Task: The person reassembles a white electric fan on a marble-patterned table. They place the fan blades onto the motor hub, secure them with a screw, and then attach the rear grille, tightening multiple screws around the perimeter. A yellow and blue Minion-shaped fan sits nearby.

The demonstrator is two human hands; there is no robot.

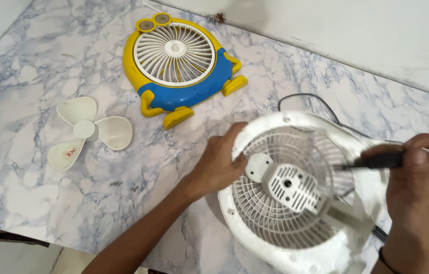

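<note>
Round white plastic fan housing with ribbed grille (295, 203) is held tilted just above the marble-patterned blue-white worktop (31, 167), nearest the camera; its lower rim is cut off by the bottom frame edge and its outline is motion-blurred. A white motor mount plate (290, 189) with a centre hole is seen in the middle of the grille.

Left hand (217, 165) is closed on the housing's left rim, thumb over the edge; the fingers behind the rim are hidden. Right hand (420, 195) is closed around a black-handled tool (377, 161), likely a screwdriver; its tip is blurred over the grille and its type cannot be made out. The right wrist is cut off at the frame corner.

A black cable (306, 97) is seen looping out behind the housing; its ends are hidden.

Mid-distance left: a white three-blade plastic fan propeller (88, 131) lies flat. Small dark screws (117, 183) lie near it, too small to count.

Furthest: a yellow-and-blue cartoon-shaped fan front cover with white grille (179, 63) lies flat near the white wall (367, 35). A small brownish object (218, 19) by the wall is unidentifiable.
</note>
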